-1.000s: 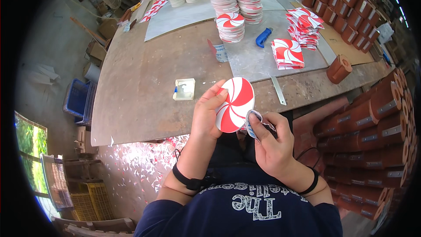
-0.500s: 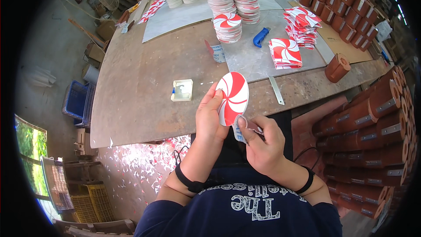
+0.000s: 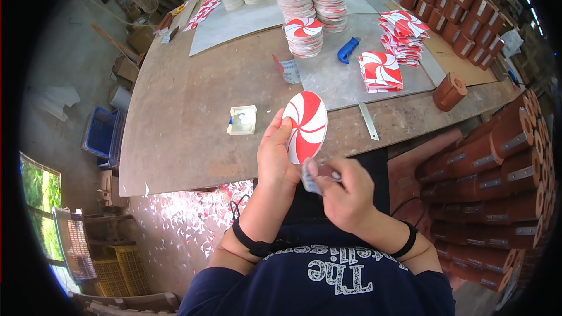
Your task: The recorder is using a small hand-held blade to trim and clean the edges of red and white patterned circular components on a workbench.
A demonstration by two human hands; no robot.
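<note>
The left hand's fingers [image 3: 282, 131] pinch a thin, smooth-edged round disc [image 3: 307, 126], printed in glossy red and white swirls, tilted upright with the thumb on its face. Just below the disc, the right hand's fingers [image 3: 345, 184], slightly blurred, pinch a curled, sandpaper-like strip [image 3: 311, 181], grey on one side and dull brown on the other; whether it touches the rim is unclear. Left of the fingers, a shallow square cream dish [image 3: 242, 120] rests on the scuffed brown worktop [image 3: 175, 117]; to their right lies a flat metal blade [image 3: 369, 120]. Farther beyond them are a blue-handled tool [image 3: 348, 50], neat cylindrical disc stacks [image 3: 304, 41] and ragged-edged patterned sheets [image 3: 380, 73].
</note>
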